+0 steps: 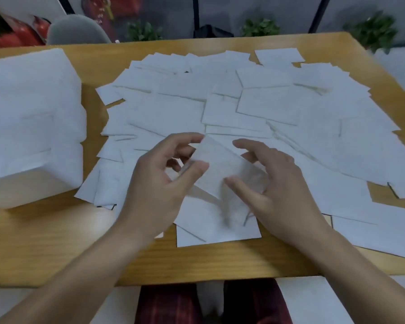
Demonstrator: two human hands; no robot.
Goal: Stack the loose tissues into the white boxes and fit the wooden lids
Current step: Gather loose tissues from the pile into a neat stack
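- Stack of tissues (31,127) far left on table (56,242), well apart from both hands; no box or lid in view.
- Left hand (159,181) pinching one tissue (220,167), lifted to separate it.
- Right hand (274,183) loosely spread beside it, steadying; grip blurred.
- Loose tissues (278,108) overlapping, crowding the table.

Office-like room: wooden table (56,242), grey chair (77,30), potted plants (260,28).

**Colours on and around the bench**

White tissues (255,108) cover a bench (56,242) of yellowish wood with fine lengthwise grain. The stack of tissues (31,127) at left is equally white. Below the bench edge, dark red checked trousers (173,302). Behind: green plants (260,28), a grey chair (77,30), and red objects (12,33).
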